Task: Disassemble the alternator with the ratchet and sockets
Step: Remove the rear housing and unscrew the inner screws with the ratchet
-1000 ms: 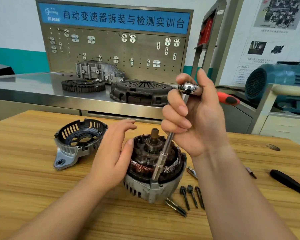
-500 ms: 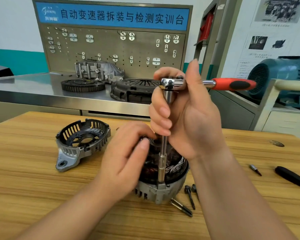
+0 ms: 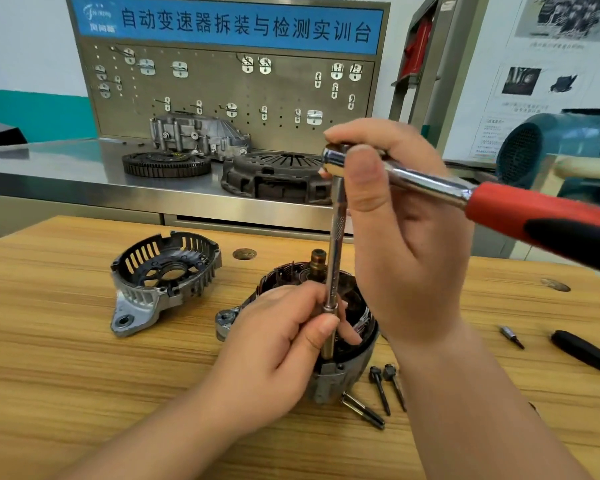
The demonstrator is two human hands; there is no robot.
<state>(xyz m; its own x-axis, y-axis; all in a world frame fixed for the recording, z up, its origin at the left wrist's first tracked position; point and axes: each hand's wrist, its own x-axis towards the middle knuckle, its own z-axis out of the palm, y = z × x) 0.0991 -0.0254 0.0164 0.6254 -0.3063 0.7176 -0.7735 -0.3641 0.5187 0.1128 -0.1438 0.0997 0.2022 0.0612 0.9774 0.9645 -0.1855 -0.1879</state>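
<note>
Plainly, the main risk is the tool riding off the bolt head. The extension bar (image 3: 336, 244) is long and stands nearly upright, with the ratchet (image 3: 426, 183) high above the alternator (image 3: 329, 382). Any sideways pull on the red handle could therefore tilt the bar and round the head or slip off it.

The right hand (image 3: 406, 251) wraps the ratchet head, its grip clenched round the chrome with the thumb laid across the front. Held that close to the head it probably has little leverage, and a tight bolt might tempt a sudden jerk.

The left hand (image 3: 274, 344) has its grip pinched on the lower end of the bar, just above the housing lug. Its fingers lie beside the copper windings and could be nipped, or scrape the wire, if the tool slips. No clamp shows on the alternator, so it may twist or tip under torque. Loose bolts (image 3: 381, 389) lie just beside its base and could roll.

The alternator sits near the middle of the bench (image 3: 84, 375), open end up. It shows a grey cast housing, a dark stator with copper windings, and the rotor shaft (image 3: 317, 259) standing proud at the centre. Its removed end cover (image 3: 163, 271) lies apart to the left.
</note>
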